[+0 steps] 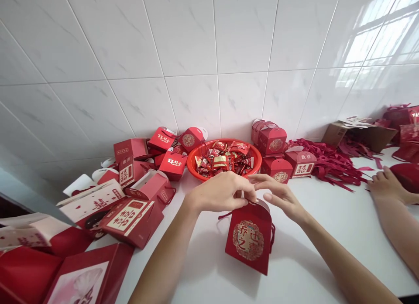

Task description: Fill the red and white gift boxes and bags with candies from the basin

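Note:
A red candy box (248, 238) with a round gold-patterned emblem stands slightly tilted on the white table in front of me. My left hand (222, 191) pinches its top flap between thumb and fingers. My right hand (277, 194) is close by on the other side of the top, fingers stretched and thumb apart; whether its fingertips touch the flap is hidden behind the left hand. A dark red cord hangs at the box's sides. Just beyond my hands, an orange-red plastic basket (193, 170) holds many wrapped candies (221, 162).
Many red boxes (131, 219) crowd the left, some with flaps up. Stacked boxes (275, 140) stand right of the basket, beside a heap of dark red ribbons (330, 164) and a cardboard box (376, 136). Another person's hand (388, 186) touches a dark red object. A tiled wall rises behind.

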A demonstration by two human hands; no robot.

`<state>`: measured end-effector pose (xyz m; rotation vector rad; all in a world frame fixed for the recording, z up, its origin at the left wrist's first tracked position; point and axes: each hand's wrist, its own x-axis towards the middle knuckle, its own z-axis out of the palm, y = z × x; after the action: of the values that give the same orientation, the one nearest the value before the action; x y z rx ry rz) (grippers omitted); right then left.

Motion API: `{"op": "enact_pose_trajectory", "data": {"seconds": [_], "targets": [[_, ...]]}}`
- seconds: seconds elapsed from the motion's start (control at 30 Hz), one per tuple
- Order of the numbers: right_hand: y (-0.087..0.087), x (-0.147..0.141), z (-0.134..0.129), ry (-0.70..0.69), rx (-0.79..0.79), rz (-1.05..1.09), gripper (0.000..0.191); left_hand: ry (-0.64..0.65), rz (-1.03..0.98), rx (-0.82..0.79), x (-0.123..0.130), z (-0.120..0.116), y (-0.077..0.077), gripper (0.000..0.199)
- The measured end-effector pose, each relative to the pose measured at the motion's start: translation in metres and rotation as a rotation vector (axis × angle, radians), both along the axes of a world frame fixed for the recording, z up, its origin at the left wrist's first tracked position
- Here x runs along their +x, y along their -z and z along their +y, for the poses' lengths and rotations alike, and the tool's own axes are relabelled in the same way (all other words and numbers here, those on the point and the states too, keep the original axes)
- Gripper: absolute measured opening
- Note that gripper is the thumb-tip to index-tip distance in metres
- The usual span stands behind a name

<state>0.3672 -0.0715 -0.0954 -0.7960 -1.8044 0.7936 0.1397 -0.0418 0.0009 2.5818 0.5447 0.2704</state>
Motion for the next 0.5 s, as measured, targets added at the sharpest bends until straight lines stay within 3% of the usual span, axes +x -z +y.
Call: {"op": "enact_pose_trajectory", "data": {"seconds": [0.17, 0.37, 0.5], "targets": [[-0.001, -0.003, -0.001, -0.055, -0.054, -0.085, 0.031, -0.048, -0.018, 0.084, 0.000, -0.001, -0.002, 0.021], [-0.001, 0.002, -0.002, 0.001, -0.130, -0.091, 0.042, -0.103, 0.114, -0.003, -0.006, -0.002, -0.003, 0.024], [-0.002, -0.005, -0.005, -0.037, -0.105, -0.181, 0.029, -0.119, 0.188, -0.062, -0.009, -0.004, -0.004, 0.020]]}}
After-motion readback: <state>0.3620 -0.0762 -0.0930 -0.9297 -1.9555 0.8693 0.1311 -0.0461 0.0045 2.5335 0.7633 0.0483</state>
